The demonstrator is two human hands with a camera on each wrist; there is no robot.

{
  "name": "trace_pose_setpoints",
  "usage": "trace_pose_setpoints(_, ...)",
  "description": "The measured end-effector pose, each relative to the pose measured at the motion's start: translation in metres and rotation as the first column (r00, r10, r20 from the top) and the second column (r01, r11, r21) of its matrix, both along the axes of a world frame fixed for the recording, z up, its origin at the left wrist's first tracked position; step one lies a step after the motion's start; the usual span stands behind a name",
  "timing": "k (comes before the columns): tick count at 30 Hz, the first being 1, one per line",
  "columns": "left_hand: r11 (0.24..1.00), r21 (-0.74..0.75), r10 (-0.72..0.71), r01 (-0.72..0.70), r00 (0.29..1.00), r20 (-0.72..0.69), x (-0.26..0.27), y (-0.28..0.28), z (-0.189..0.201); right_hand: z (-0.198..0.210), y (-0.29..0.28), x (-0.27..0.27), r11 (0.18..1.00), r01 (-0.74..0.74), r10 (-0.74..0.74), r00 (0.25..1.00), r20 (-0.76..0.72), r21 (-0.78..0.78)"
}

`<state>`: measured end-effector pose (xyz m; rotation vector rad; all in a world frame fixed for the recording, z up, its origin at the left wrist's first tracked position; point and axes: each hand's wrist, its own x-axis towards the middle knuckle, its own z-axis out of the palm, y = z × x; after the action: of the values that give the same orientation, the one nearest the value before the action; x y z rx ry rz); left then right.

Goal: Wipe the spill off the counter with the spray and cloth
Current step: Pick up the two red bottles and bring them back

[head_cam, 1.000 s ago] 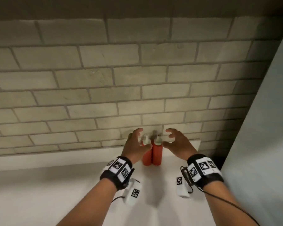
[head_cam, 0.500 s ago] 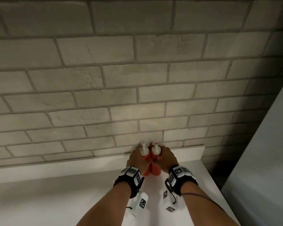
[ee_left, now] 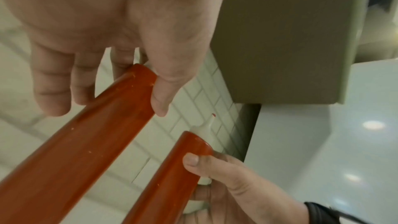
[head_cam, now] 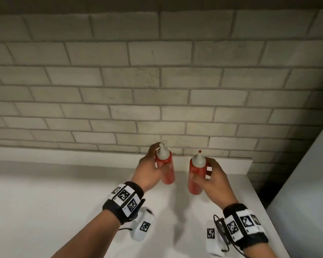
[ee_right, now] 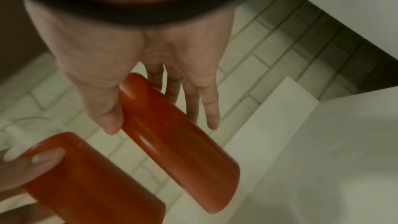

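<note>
Two red squeeze bottles with white nozzle caps are held above the white counter (head_cam: 63, 202), near the brick wall. My left hand (head_cam: 150, 169) grips the left bottle (head_cam: 167, 172) near its cap. My right hand (head_cam: 212, 176) grips the right bottle (head_cam: 195, 180) the same way, thumb and fingers round its shoulder. The left wrist view shows the left bottle (ee_left: 86, 134) under my thumb and the right bottle (ee_left: 172, 176) beside it. In the right wrist view both bottle bases hang clear of the counter (ee_right: 323, 159). No cloth or spill shows in any view.
A pale brick wall (head_cam: 157, 90) rises behind a low white upstand (head_cam: 82, 157). A tall grey panel (head_cam: 306, 183) closes off the right side, with a dark gap (head_cam: 259, 175) at the counter's right end. An olive cabinet (ee_left: 280, 40) hangs above.
Both hands closed round the two bottles that stood together against the wall. They have lifted them off the counter, drawn them apart and brought them toward me.
</note>
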<state>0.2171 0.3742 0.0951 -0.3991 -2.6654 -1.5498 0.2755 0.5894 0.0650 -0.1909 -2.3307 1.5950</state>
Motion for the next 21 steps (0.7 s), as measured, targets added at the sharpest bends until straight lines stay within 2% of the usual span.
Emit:
trace_pose_setpoints(4,0.992,0.128,0.003,-0.003,1.000,-0.004,0.065,-0.058,0.012,0.010,-0.032,0.054,0.995,-0.086,0.085,0.996,-0.027,-0.048)
trace_pose_setpoints(10,0.985,0.146,0.082,-0.088,0.996,0.043,0.139,-0.140,-0.004,0.010,-0.097,0.111,0.980,-0.191,0.193,0.981,0.018,-0.051)
trace_pose_setpoints(14,0.977,0.166,0.120,-0.131,0.990,0.079,0.170,-0.199,-0.023,0.006,-0.157,0.130,0.966,-0.250,0.253,0.967,0.040,-0.062)
trace_pose_setpoints(21,0.984,0.102,0.135,-0.147,0.985,0.110,0.193,-0.315,-0.044,-0.011,-0.269,0.143,0.954,-0.288,0.294,0.954,0.066,-0.086)
